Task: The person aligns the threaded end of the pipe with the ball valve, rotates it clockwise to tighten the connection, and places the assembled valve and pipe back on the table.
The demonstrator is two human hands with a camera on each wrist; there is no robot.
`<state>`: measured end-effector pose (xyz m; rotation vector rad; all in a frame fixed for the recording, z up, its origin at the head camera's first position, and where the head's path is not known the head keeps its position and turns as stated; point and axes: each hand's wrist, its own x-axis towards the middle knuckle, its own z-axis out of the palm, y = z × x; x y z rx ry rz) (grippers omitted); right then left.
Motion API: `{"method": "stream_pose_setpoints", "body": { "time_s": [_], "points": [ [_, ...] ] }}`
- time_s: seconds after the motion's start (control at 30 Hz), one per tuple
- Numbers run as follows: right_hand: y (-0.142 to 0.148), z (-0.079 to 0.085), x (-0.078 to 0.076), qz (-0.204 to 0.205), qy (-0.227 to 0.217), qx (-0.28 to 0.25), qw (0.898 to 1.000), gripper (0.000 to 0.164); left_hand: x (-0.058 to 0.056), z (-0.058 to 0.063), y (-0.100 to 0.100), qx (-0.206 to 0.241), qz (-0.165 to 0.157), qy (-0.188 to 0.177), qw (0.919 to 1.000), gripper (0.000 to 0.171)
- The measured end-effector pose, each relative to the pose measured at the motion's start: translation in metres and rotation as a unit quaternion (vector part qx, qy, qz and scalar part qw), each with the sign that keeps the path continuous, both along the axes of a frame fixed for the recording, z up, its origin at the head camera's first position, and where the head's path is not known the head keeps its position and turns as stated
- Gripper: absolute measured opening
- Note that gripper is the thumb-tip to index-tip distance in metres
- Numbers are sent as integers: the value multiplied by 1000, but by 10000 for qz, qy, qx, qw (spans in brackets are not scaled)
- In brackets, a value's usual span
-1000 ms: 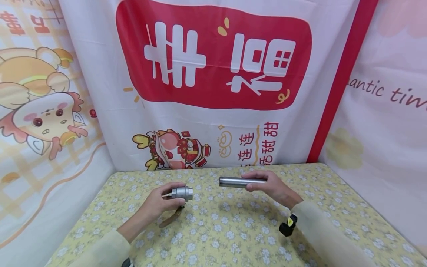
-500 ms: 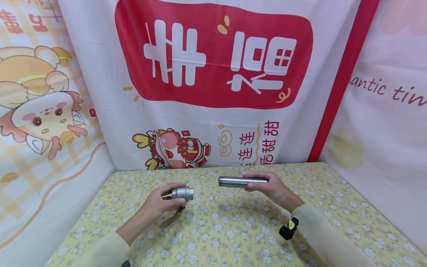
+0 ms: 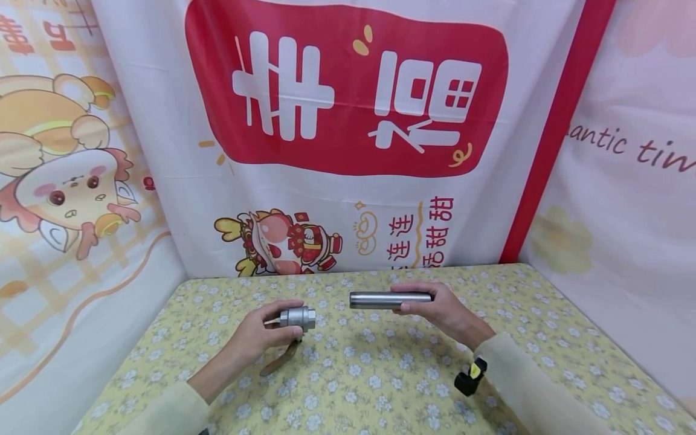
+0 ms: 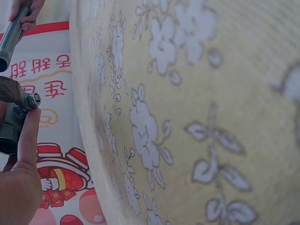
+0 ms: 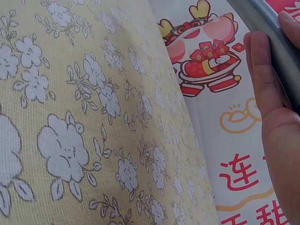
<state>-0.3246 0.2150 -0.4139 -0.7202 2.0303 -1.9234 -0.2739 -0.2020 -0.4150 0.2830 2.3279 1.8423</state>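
My left hand (image 3: 252,334) grips a silver ball valve (image 3: 297,318) between thumb and fingers, over the left half of the table. A brownish lever handle (image 3: 281,360) hangs below the valve body. The left wrist view shows the nut (image 4: 33,100) on the valve's stem, with a finger against it. My right hand (image 3: 439,309) holds a grey metal pipe (image 3: 375,300) lying level, its bare end pointing left toward the valve. A gap separates pipe and valve. Threads show at the pipe's end (image 4: 5,55) in the left wrist view.
A yellow floral cloth (image 3: 370,380) covers the table. Behind it hangs a white and red printed curtain (image 3: 348,187), with more printed sheets at both sides. A black wrist device (image 3: 469,380) hangs at the right sleeve.
The pipe in my right hand has shifted slightly left and down, narrowing the gap to the valve. My left hand and the valve stay almost still.
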Motion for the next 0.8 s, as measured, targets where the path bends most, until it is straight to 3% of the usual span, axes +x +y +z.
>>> {"method": "stream_pose_setpoints", "body": {
  "time_s": [0.4, 0.8],
  "points": [
    [-6, -3, 5, 232, -88, -170, 9995, 48, 4, 1, 2, 13, -96, 196, 9998, 63],
    [-12, -7, 9, 225, -200, -145, 9994, 48, 10, -2, 9, 249, -138, 68, 9996, 65]
  ]
}}
